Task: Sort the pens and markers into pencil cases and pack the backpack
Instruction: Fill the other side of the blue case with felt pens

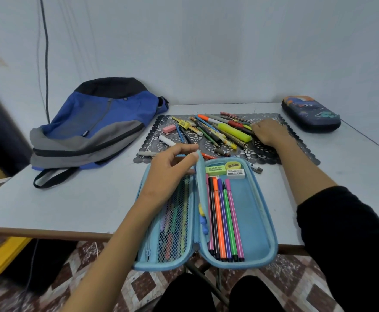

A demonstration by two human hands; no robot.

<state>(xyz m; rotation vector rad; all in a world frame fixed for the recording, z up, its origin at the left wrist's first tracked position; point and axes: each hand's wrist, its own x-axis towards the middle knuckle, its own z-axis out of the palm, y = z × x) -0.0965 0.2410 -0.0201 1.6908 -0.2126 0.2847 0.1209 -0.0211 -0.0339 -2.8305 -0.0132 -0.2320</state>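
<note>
An open light-blue pencil case (251, 212) lies at the table's near edge. Its right half holds several felt-tip pens (225, 219) and erasers (215, 169); its left half has a mesh pocket with pens inside. My left hand (168, 172) pinches the case's middle flap near its top. My right hand (268, 131) rests on a pile of pens and markers (215, 129) spread over a dark lace mat (265, 152), its fingertips on pens at the pile's right end. A blue and grey backpack (94, 124) lies at the left. A closed dark patterned pencil case (311, 113) sits far right.
The white table (76, 203) stands against a wall. A pink eraser (168, 128) and white chalk (167, 140) lie on the mat's left part. A pen (257, 168) lies beside the open case. A yellow bin (1, 255) stands on the floor at the left.
</note>
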